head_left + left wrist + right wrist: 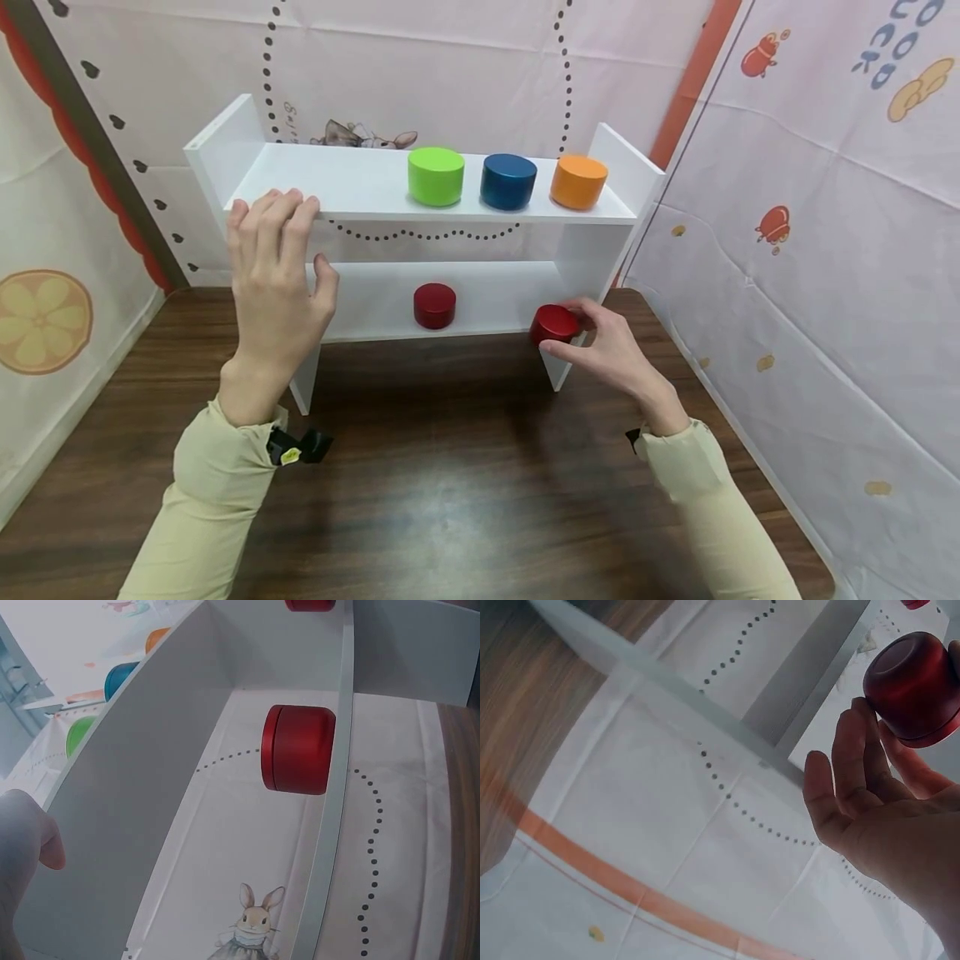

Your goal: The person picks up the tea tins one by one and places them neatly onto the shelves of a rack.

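My right hand (pixel 611 346) holds a red round tin (pixel 553 323) between thumb and fingers, at the right end of the lower shelf's front edge. In the right wrist view, the fingers lie along the side of this tin (pixel 911 690). A second red round tin (pixel 434 306) stands on the middle of the lower shelf (pixel 367 304). At the upper left, my left hand (pixel 273 267) touches the front edge of the upper shelf (pixel 322 179) with its fingertips, thumb held out to the side. Nothing shows in its grasp.
The white two-tier rack stands on a dark wood table (pixel 420 483). On its upper shelf are a green round tin (pixel 436 177), a blue round tin (pixel 508 182) and an orange round tin (pixel 578 182). Upright side panels (pixel 628 171) end the shelf. Printed cloth (pixel 465 67) hangs behind and beside it.
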The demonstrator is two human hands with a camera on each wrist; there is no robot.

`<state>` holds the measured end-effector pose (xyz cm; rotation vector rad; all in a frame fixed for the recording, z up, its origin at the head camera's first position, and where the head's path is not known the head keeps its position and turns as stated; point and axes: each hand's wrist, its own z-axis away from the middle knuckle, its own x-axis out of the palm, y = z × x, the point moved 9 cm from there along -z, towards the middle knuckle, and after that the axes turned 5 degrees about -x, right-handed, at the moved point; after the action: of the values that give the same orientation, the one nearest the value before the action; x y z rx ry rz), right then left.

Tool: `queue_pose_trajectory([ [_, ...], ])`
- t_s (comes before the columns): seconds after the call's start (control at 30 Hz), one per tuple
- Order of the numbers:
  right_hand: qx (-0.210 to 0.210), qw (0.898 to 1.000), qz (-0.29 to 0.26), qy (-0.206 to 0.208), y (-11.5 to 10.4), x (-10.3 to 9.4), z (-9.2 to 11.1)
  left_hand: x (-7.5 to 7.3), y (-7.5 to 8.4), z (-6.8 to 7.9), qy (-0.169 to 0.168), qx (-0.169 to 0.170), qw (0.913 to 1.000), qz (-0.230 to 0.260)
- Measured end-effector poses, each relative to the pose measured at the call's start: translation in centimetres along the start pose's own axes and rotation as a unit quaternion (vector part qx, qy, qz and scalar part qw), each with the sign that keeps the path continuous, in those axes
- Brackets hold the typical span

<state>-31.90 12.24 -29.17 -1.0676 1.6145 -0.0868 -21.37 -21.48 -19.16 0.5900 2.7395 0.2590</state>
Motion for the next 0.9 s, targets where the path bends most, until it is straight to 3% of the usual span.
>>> queue_pose_trajectory([
  [0.43, 0.003, 1.000, -0.025, -0.006, -1.4, 1.7, -2.8, -0.1, 0.0, -0.1, 0.000, 0.001, 1.0000, 0.002],
  [0.9, -0.019, 1.000, -0.011, -0.006, -2.6, 3.7, -5.4, 0.0, 0.2, -0.2, 0.003, 0.004, 1.0000, 0.003],
])
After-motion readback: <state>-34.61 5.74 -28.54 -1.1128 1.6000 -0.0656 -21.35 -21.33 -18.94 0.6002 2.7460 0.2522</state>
